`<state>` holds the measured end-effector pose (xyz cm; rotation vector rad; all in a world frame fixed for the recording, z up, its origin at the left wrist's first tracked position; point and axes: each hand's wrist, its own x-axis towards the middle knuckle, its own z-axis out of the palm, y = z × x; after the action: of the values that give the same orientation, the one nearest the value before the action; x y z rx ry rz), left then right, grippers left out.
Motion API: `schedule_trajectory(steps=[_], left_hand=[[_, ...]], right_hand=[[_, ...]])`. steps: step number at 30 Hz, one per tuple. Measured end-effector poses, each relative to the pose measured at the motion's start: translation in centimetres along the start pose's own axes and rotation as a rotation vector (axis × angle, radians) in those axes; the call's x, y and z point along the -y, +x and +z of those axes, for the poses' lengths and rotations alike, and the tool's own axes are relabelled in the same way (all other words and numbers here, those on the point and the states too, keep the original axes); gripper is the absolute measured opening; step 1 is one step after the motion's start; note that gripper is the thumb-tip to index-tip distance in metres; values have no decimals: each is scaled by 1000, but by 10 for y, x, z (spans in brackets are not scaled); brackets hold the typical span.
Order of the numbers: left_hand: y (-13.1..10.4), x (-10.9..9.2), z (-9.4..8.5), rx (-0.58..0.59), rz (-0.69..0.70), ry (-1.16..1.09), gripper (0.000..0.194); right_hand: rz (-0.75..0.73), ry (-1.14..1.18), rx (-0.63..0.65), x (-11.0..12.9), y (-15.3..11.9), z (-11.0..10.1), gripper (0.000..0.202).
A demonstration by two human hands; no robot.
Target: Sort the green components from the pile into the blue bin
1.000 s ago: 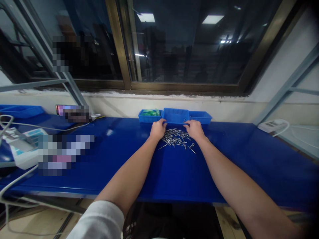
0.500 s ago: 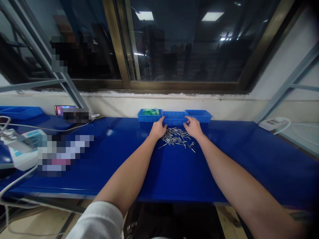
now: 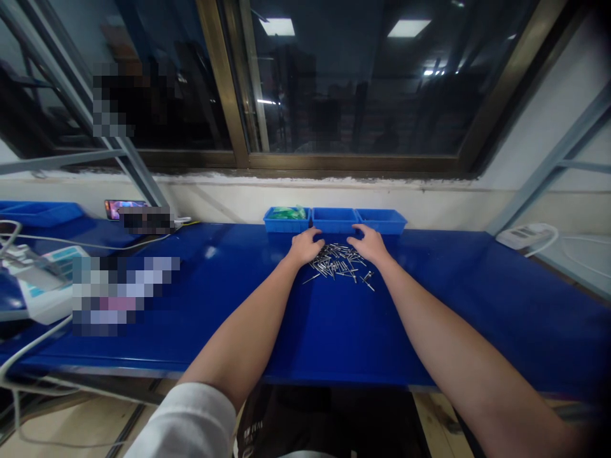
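Observation:
A loose pile of thin silvery metal pieces (image 3: 338, 262) lies on the blue table, with a few strays at its near right. My left hand (image 3: 305, 247) rests at the pile's left edge, thumb and fingers apart. At the upper right of the pile is my right hand (image 3: 368, 244), open, its index finger pointing towards the middle bin. Behind both hands stand three blue bins side by side: the left bin (image 3: 287, 226) holds something green in plastic, then come the middle bin (image 3: 335, 228) and the right bin (image 3: 382, 228).
A white device (image 3: 52, 299) with cables stands at the left, near another blue tray (image 3: 41, 221) and a lit phone (image 3: 125, 210). A white power strip (image 3: 525, 235) lies at the right. Metal frame posts rise on both sides, before a window.
The middle bin now stands level with its neighbours, its inside showing more. Both hands have drawn slightly back from its corners.

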<state>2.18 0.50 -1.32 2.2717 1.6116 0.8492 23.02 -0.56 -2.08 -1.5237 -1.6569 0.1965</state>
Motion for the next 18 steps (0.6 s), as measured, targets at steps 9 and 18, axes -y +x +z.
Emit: schedule_trajectory(steps=[9,18], left_hand=[[0,5,1,-14,6,-7,37],[-14,-2,-7,132,198,47,53]], right_hand=[[29,-19,-41,-13,2,-3,29],[-260,-97,250,11,-9,-3,30]])
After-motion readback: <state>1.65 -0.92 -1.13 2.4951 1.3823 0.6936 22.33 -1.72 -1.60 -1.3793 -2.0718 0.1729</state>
